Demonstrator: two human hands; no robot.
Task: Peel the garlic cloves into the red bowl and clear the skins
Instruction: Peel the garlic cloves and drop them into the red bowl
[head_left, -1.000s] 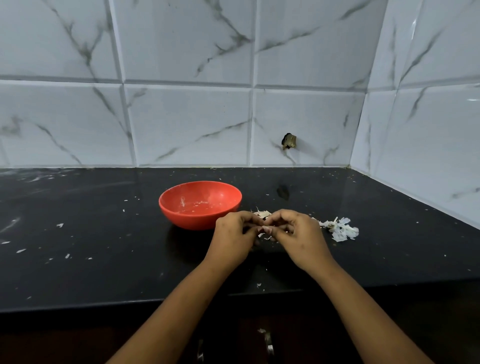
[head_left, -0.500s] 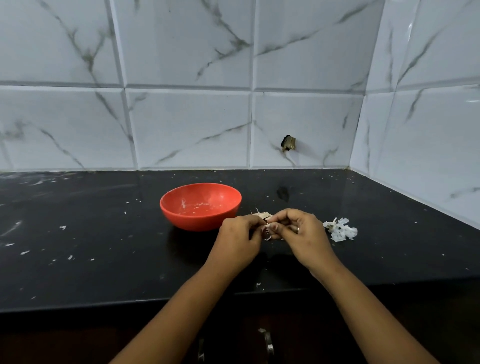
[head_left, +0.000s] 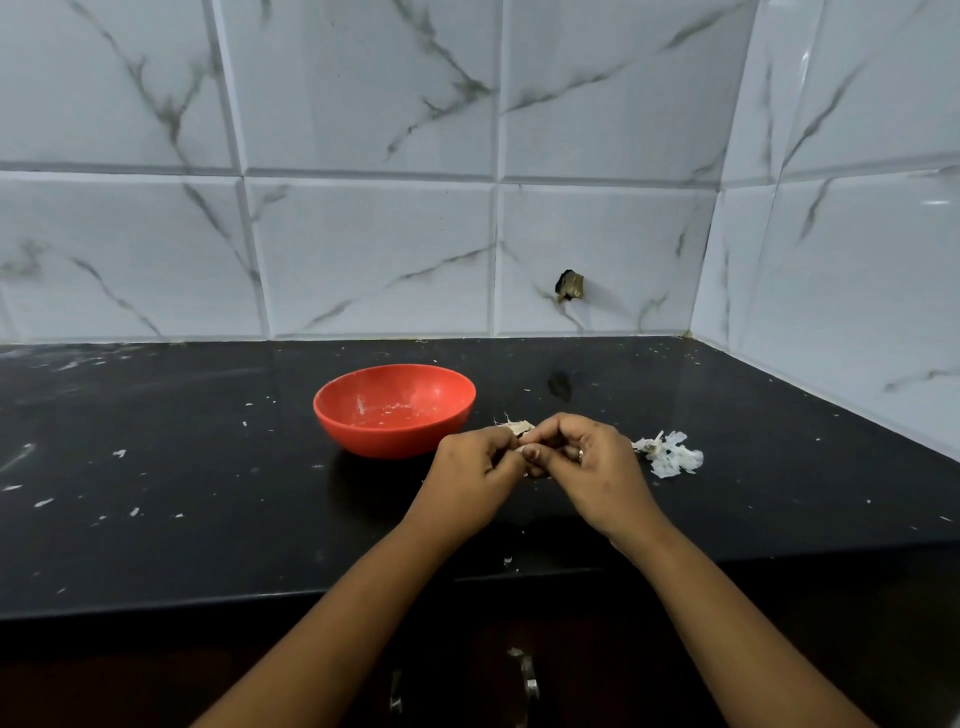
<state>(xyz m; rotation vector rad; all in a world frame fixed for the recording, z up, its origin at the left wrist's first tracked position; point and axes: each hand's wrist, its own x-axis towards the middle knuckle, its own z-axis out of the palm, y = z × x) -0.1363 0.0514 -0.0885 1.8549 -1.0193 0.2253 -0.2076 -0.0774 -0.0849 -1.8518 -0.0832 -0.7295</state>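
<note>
Several pale flecks of skin (head_left: 44, 502) dot the left part of the black surface (head_left: 208, 545). Toward the middle stands the red bowl (head_left: 395, 441), upright, with a few pale crumbs stuck inside. Just right of the bowl, the left hand (head_left: 470, 478) and the right hand (head_left: 592, 467) meet above the surface, fingertips touching. Both sets of fingers (head_left: 501, 451) are curled tight and pinch a small garlic clove (head_left: 521, 447) between them; most of it is hidden, so whether its skin is partly off is hard to tell. A scrap of dry husk (head_left: 515, 427) shows just behind the fingertips, near the bowl's right side. A ring (head_left: 580, 453) sits on one finger of the right hand. Farther right, apart from the hands, a small heap of white skins (head_left: 670, 456) lies on the surface.
</note>
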